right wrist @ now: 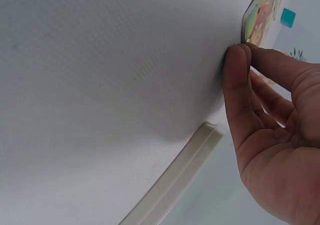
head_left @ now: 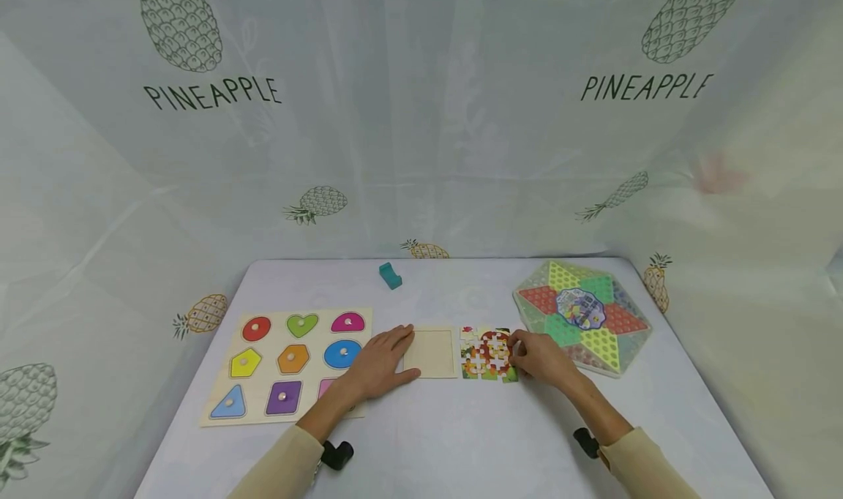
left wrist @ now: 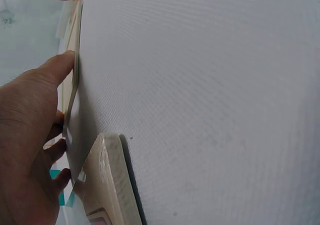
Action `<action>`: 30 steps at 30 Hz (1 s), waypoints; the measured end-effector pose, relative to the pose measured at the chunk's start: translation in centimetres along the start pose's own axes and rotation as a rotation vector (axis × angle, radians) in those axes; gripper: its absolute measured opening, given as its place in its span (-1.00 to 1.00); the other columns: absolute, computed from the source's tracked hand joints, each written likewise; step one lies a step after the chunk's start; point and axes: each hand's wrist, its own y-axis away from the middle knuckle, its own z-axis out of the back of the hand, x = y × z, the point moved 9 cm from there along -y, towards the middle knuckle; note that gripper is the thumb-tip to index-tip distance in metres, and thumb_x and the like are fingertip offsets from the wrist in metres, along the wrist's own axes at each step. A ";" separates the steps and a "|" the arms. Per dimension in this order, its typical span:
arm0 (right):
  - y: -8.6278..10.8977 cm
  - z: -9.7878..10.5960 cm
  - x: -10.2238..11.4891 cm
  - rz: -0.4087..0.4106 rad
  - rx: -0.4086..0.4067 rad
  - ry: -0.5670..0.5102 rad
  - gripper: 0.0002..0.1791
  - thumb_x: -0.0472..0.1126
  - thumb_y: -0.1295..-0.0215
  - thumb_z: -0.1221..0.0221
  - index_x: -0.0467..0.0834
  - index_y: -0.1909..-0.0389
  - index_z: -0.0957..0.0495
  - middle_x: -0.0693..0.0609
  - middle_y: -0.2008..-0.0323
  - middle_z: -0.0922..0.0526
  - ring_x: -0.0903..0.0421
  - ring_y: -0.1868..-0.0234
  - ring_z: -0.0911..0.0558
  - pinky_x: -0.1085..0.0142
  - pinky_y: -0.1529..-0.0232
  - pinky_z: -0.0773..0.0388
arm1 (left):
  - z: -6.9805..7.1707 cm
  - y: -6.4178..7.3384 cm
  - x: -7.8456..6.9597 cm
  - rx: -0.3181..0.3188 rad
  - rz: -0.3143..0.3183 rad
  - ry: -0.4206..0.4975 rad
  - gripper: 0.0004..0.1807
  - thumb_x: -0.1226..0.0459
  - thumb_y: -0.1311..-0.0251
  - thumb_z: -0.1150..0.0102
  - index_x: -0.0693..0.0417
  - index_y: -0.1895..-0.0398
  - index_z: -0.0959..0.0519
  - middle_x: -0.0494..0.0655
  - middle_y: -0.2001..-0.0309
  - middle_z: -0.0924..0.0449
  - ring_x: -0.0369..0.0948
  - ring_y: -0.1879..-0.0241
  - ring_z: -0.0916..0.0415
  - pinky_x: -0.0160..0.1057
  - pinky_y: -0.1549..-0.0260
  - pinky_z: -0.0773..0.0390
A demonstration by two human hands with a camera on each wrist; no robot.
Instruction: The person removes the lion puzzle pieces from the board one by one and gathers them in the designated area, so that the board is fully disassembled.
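Observation:
My left hand (head_left: 378, 364) rests at the left side of a shallow wooden puzzle tray (head_left: 431, 353), fingers spread and thumb along its near edge. No pieces lie in the tray. Just right of it is a colourful jigsaw puzzle (head_left: 484, 354), its pieces fitted together roughly in a square with an uneven near edge. My right hand (head_left: 540, 356) is at the jigsaw's right side. Up close in the right wrist view, thumb and forefinger (right wrist: 237, 60) pinch a puzzle piece at the jigsaw's edge; the piece is mostly hidden by the fingertips.
A wooden shape board (head_left: 263, 367) with knobbed coloured shapes lies left, partly under my left forearm. A hexagonal Chinese checkers board (head_left: 619, 345) lies behind my right hand. Toward the table's back edge is a small teal block (head_left: 391, 276). A pineapple-print curtain (head_left: 421, 118) surrounds the table.

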 end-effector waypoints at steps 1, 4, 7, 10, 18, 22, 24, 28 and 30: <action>0.0 0.0 0.0 0.001 -0.001 -0.002 -0.77 -0.26 -0.29 -0.30 -0.15 0.06 -0.58 0.09 0.60 -0.55 0.17 0.64 -0.53 0.28 0.58 -0.43 | 0.0 0.0 0.0 -0.001 -0.001 0.001 -0.12 -0.24 -0.34 -0.06 0.13 -0.53 -0.25 0.00 -0.55 -0.15 -0.03 -0.53 -0.11 0.04 -0.45 -0.19; 0.1 0.1 0.0 0.013 -0.008 0.005 -0.77 -0.26 -0.30 -0.30 -0.15 0.05 -0.57 0.10 0.59 -0.55 0.18 0.63 -0.51 0.29 0.58 -0.41 | -0.1 0.0 0.1 -0.002 -0.001 -0.003 -0.12 -0.24 -0.34 -0.05 0.13 -0.53 -0.24 -0.01 -0.56 -0.15 -0.03 -0.53 -0.11 0.04 -0.45 -0.19; 0.3 0.2 0.2 0.037 -0.004 0.008 -0.72 -0.22 -0.26 -0.35 -0.15 0.06 -0.55 0.11 0.55 -0.54 0.18 0.59 -0.49 0.31 0.56 -0.40 | -0.1 0.0 0.0 -0.001 -0.001 -0.006 -0.12 -0.26 -0.34 -0.04 0.12 -0.53 -0.24 -0.02 -0.56 -0.14 -0.03 -0.53 -0.11 0.04 -0.45 -0.19; 0.7 -0.3 0.5 0.067 0.043 0.006 -0.58 -0.15 -0.14 -0.46 -0.13 0.06 -0.49 0.11 0.49 -0.52 0.18 0.51 -0.46 0.32 0.51 -0.39 | -0.2 -0.1 0.1 -0.002 -0.005 -0.009 -0.11 -0.26 -0.34 -0.03 0.12 -0.53 -0.23 -0.02 -0.56 -0.14 -0.03 -0.53 -0.11 0.04 -0.45 -0.20; 1.2 -0.8 1.1 0.120 0.078 0.056 -0.42 -0.13 -0.01 -0.54 -0.11 0.05 -0.41 0.05 0.42 -0.49 0.17 0.43 -0.41 0.32 0.45 -0.34 | -0.2 -0.2 0.2 -0.005 -0.005 -0.007 -0.10 -0.27 -0.34 -0.02 0.12 -0.54 -0.23 -0.01 -0.56 -0.14 -0.03 -0.53 -0.10 0.04 -0.45 -0.19; 1.1 -0.8 1.1 0.112 0.073 0.051 -0.43 -0.15 -0.01 -0.55 -0.11 0.06 -0.42 0.05 0.40 -0.48 0.17 0.41 -0.41 0.30 0.43 -0.34 | -0.2 -0.2 0.2 0.002 -0.002 -0.003 -0.11 -0.27 -0.34 -0.02 0.11 -0.54 -0.23 -0.02 -0.56 -0.14 -0.04 -0.53 -0.09 0.04 -0.45 -0.18; 1.0 -0.9 1.1 0.112 0.075 0.049 -0.45 -0.16 -0.02 -0.54 -0.11 0.06 -0.42 0.05 0.40 -0.47 0.17 0.40 -0.41 0.30 0.42 -0.34 | -0.2 -0.2 0.2 0.005 0.001 -0.002 -0.11 -0.27 -0.34 -0.02 0.11 -0.54 -0.24 -0.02 -0.56 -0.14 -0.04 -0.53 -0.09 0.04 -0.45 -0.18; 0.9 -0.9 1.1 0.124 0.073 0.044 -0.46 -0.17 -0.03 -0.53 -0.11 0.07 -0.42 0.05 0.39 -0.47 0.16 0.40 -0.41 0.30 0.43 -0.35 | -0.2 -0.1 0.2 0.015 0.010 0.004 -0.11 -0.26 -0.34 -0.03 0.10 -0.54 -0.23 -0.04 -0.56 -0.13 -0.06 -0.54 -0.08 0.03 -0.46 -0.16; 0.9 -0.9 1.1 0.123 0.070 0.041 -0.47 -0.16 -0.03 -0.53 -0.11 0.07 -0.42 0.05 0.39 -0.48 0.16 0.40 -0.41 0.31 0.43 -0.35 | -0.2 -0.1 0.2 0.013 0.009 0.003 -0.12 -0.26 -0.34 -0.03 0.11 -0.54 -0.23 -0.04 -0.56 -0.14 -0.06 -0.54 -0.08 0.03 -0.46 -0.17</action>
